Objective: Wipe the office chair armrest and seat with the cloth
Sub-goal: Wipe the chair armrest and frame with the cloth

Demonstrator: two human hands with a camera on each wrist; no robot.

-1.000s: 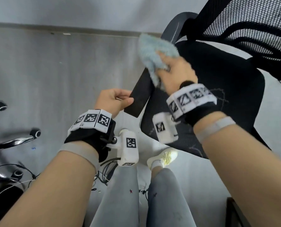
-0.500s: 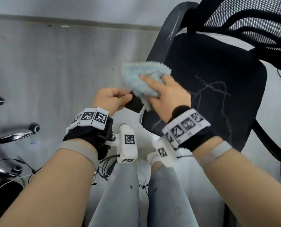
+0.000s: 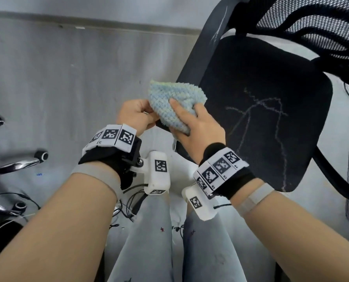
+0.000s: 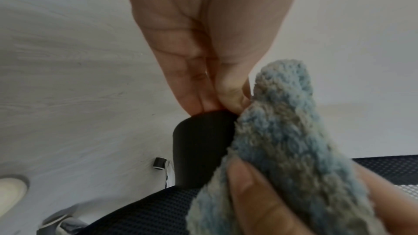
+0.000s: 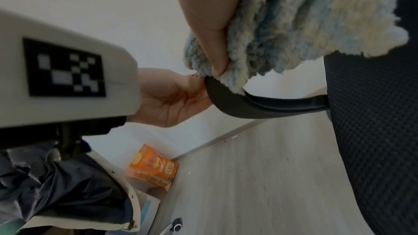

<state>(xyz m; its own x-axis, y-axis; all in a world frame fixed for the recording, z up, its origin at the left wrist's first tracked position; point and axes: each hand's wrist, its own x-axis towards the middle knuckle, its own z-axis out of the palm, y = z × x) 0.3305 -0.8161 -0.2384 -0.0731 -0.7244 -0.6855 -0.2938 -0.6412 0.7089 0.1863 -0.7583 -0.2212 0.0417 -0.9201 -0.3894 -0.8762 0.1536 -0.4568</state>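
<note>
A fluffy light-blue cloth lies bunched over the near end of the black armrest of the office chair. My right hand grips the cloth, thumb under it and fingers on top, pressing it on the armrest tip. My left hand pinches the very tip of that armrest just left of the cloth. The black mesh seat carries pale chalky scribbles and lies to the right of both hands. The cloth hides the armrest's top surface near its tip.
The mesh backrest rises at the top right. Another chair's chrome base with castors stands on the grey floor at the left, with cables. An orange carton lies by the wall. My legs stand below the hands.
My right hand has slid the cloth down the armrest from its far part to the near tip. The left hand has stayed pinching the armrest end.
</note>
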